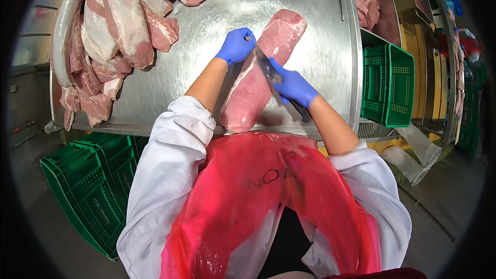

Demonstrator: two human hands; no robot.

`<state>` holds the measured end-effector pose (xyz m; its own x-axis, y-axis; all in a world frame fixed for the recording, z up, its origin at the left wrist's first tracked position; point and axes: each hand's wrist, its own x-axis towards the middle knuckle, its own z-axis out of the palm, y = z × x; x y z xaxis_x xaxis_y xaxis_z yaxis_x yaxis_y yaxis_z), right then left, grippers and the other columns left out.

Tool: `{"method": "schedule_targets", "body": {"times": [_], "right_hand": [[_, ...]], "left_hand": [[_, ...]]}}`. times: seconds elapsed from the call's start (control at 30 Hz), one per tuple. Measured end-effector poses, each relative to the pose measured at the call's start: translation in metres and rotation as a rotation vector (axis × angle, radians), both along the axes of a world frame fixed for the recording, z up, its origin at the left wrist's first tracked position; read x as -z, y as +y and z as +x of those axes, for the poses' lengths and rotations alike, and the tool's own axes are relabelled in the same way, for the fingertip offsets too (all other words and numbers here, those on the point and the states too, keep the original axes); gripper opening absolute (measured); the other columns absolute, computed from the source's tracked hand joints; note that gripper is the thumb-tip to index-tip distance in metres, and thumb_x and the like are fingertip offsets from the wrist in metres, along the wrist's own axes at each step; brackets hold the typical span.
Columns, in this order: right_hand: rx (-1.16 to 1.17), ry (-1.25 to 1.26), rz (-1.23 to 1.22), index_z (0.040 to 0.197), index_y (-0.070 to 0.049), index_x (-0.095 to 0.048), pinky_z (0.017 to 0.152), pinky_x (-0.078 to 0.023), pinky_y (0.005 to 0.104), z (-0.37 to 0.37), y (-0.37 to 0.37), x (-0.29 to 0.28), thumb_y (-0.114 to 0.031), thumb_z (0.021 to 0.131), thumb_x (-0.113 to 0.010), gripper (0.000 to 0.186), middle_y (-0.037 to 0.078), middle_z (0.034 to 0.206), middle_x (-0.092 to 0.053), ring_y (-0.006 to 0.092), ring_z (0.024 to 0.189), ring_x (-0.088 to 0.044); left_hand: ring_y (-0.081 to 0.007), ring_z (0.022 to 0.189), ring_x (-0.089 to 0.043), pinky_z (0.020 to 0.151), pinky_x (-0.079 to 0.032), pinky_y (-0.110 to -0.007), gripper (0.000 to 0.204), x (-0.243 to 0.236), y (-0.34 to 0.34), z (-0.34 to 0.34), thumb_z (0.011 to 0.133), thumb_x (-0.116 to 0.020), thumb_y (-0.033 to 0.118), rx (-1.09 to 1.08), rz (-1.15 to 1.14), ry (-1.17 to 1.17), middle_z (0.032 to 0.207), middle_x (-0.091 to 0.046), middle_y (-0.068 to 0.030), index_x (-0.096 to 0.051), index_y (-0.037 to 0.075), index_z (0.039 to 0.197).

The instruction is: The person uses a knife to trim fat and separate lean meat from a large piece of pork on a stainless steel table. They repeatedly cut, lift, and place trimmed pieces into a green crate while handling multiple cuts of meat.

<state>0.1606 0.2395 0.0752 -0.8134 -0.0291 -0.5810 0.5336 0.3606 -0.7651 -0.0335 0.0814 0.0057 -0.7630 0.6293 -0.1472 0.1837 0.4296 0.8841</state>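
A long pink pork loin (243, 101) lies slantwise on the steel table (217, 0), its near end by the table's front edge. My right hand (295, 86), in a blue glove, is closed round a knife (266, 67). The dark blade crosses the loin and points to the far left, toward my other hand; the handle end sticks out below my right palm. At the loin's left edge, my left hand (235, 46), also gloved in blue, is closed in a pinch. What its fingers hold, if anything, is too small to make out.
Several untrimmed loins (121, 18) are heaped on the table's left side. Right of the table stand a green crate (387, 85) and a metal bin with pink meat (365, 2). More green crates (88, 186) sit below the left front edge.
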Motion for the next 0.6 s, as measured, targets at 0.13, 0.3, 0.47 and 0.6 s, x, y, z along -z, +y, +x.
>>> {"method": "schedule_targets", "body": {"times": [0.13,0.3,0.47,0.6], "right_hand": [[-0.005,-0.005,0.033,0.166,-0.018,-0.019,0.060,-0.055,0.0378,-0.016,-0.016,0.000,-0.010,0.091,-0.054,0.084,0.015,0.071,-0.066,0.0213,0.053,-0.061],[0.000,-0.074,-0.010,0.166,-0.020,-0.023,0.060,-0.056,0.0353,0.035,-0.028,-0.017,-0.008,0.091,-0.055,0.082,0.015,0.074,-0.067,0.0216,0.056,-0.065],[-0.024,0.011,0.095,0.166,-0.016,-0.019,0.060,-0.057,0.0369,-0.003,-0.052,0.009,-0.011,0.092,-0.054,0.081,0.017,0.070,-0.067,0.0238,0.055,-0.066],[-0.073,-0.239,-0.010,0.167,-0.023,-0.019,0.053,-0.055,0.0325,0.075,-0.070,-0.058,-0.002,0.093,-0.057,0.085,0.012,0.068,-0.065,0.0164,0.053,-0.064]], "left_hand": [[-0.0098,0.069,-0.061,0.065,-0.052,-0.029,0.009,-0.006,0.000,-0.008,0.087,-0.067,0.011,0.005,0.020,-0.013,0.074,-0.066,-0.0040,-0.068,0.002,0.085],[-0.0165,0.068,-0.061,0.068,-0.051,-0.033,0.013,-0.012,-0.018,-0.011,0.085,-0.065,0.014,-0.044,0.101,-0.025,0.071,-0.066,-0.0113,-0.068,0.001,0.082],[-0.0119,0.070,-0.062,0.066,-0.052,-0.030,0.011,-0.019,-0.028,0.000,0.087,-0.066,0.011,0.002,0.171,0.003,0.075,-0.066,-0.0062,-0.068,0.001,0.086],[-0.0137,0.068,-0.059,0.065,-0.050,-0.032,0.011,0.010,-0.086,-0.038,0.086,-0.064,0.011,-0.169,0.205,0.017,0.074,-0.068,-0.0119,-0.068,0.001,0.085]]}}
